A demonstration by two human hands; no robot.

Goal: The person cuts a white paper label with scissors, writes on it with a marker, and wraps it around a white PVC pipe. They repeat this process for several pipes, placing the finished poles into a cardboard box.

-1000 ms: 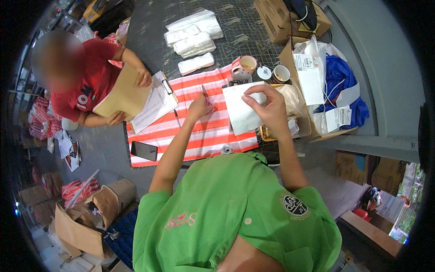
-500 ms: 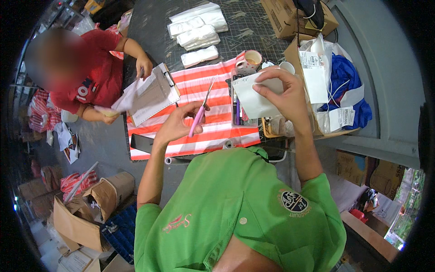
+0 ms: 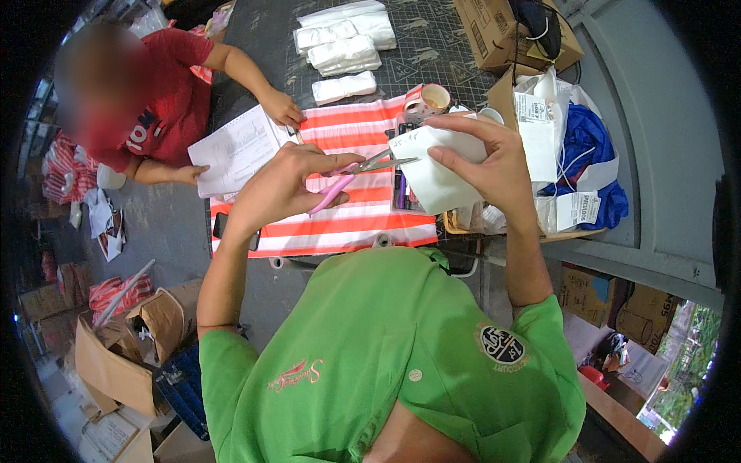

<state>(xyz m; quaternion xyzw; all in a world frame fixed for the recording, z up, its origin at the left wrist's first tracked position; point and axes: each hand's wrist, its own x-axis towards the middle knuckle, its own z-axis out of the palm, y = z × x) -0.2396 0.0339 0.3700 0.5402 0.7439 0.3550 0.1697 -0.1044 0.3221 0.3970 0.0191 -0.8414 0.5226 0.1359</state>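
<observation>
Grips pink-handled scissors near the centre of the frame, with the fingers of the left hand closed around the handles. Points the blades toward the right of the frame, slightly parted. Overlaps the left part of a white paper sheet with the longer-looking blade; cannot tell from this view about any contact between blades and paper.

Holds that sheet just right of centre in the right hand, with the thumb across its front face. Cannot see clearly the grip of the other fingers behind it. Shows dark handwritten marks along the sheet's upper left edge.

Works above a red-and-white striped sheet, spread on a dark bench. Has a box of pens partly hidden by the paper, a mug above it, and folded white plastic bags at upper centre. Shares the bench with a co-worker in red at upper left, holding printed papers. Partly covers a dark phone at left with the left forearm.
</observation>
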